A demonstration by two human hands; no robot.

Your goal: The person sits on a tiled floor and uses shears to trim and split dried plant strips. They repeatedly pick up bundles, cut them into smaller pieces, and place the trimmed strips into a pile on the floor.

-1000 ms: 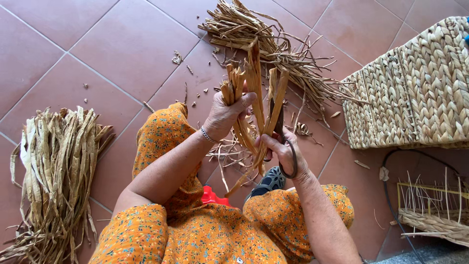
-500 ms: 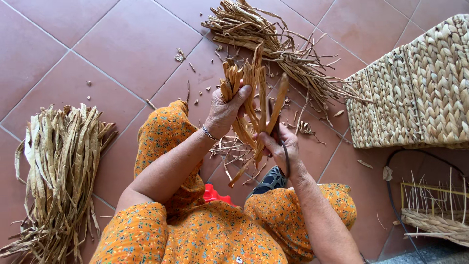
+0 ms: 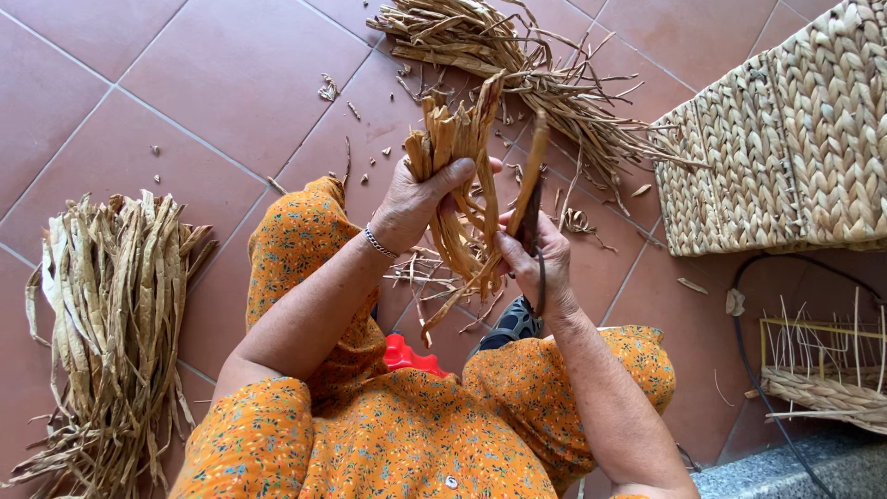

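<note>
L hand (image 3: 418,199) & R hand (image 3: 534,263) each clamped on dried straw strips (image 3: 459,148): tan, flat, frayed, upright.

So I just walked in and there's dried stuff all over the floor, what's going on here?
A seated person in orange floral clothes holds a bunch of dried plant strips upright in the left hand. The right hand grips one strip apart from the bunch, along with a dark looped handle, perhaps scissors. A pile of pale strips lies on the tile floor to the person's left, a tangled heap ahead, and woven panels to the right.
</note>
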